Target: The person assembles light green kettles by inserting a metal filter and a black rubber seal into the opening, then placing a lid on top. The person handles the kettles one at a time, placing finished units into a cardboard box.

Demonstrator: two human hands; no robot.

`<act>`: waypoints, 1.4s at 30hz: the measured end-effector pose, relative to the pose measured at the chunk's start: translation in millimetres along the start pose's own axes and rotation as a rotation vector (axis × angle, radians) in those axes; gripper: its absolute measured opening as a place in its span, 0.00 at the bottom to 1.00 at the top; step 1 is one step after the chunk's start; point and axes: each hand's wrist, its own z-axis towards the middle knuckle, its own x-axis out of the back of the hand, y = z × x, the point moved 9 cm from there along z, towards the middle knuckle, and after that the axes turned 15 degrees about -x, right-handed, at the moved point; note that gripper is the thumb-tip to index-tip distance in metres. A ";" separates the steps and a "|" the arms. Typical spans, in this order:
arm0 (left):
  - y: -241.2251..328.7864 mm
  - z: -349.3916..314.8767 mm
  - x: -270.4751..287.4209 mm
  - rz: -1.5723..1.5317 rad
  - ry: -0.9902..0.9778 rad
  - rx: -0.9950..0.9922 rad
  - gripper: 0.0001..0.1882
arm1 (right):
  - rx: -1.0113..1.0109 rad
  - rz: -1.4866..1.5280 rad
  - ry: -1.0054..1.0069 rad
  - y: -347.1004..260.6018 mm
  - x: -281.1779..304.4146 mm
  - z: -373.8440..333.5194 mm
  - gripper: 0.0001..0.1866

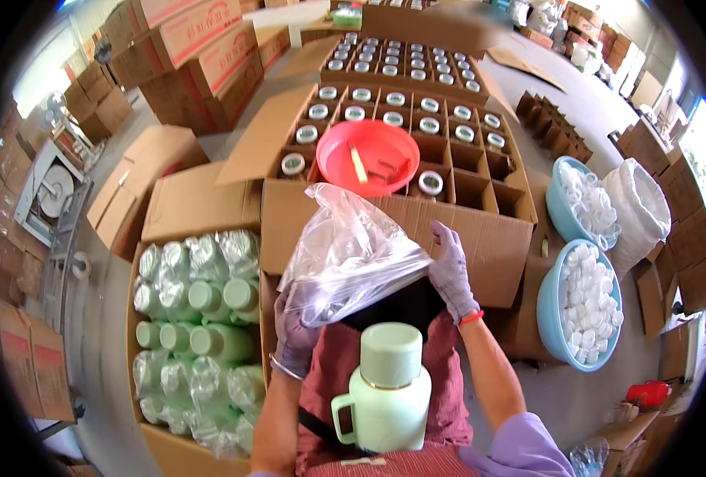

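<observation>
My left hand [292, 335], in a pale lilac glove, is closed on the near-left end of a bundle of clear plastic bags [351, 250]. At the bundle's right tip, my gloved right hand [451, 274] has its fingers stretched upward; its thumb is hard to make out. A pale green jug [390, 401] with a side handle and a wide green cap stands upright in my lap, below both hands. Just beyond the bags, a red plastic basin [333, 159] rests on a divided carton, with a yellow-handled tool [358, 164] and small dark pieces inside.
The divided carton [401, 219] holds several white-lidded items. Green jugs, some bagged, fill a carton [162, 445] at left. To the right stand a blue basin [550, 322] of white caps, another blue basin [560, 208] of white rings, and a white sack [638, 211]. Stacked cartons [198, 67] rise behind.
</observation>
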 end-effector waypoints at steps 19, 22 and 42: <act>97.2 -198.2 62.8 -0.302 -0.644 0.889 0.23 | 0.066 -0.182 -0.611 72.7 89.3 -347.7 0.19; 112.6 -93.1 22.5 -0.110 -0.576 0.439 0.25 | 0.161 -0.192 -0.712 49.4 78.8 -332.9 0.17; -60.6 -238.6 220.6 -0.109 0.940 0.642 0.08 | 0.501 -0.434 -0.950 -148.8 -315.0 -214.7 0.20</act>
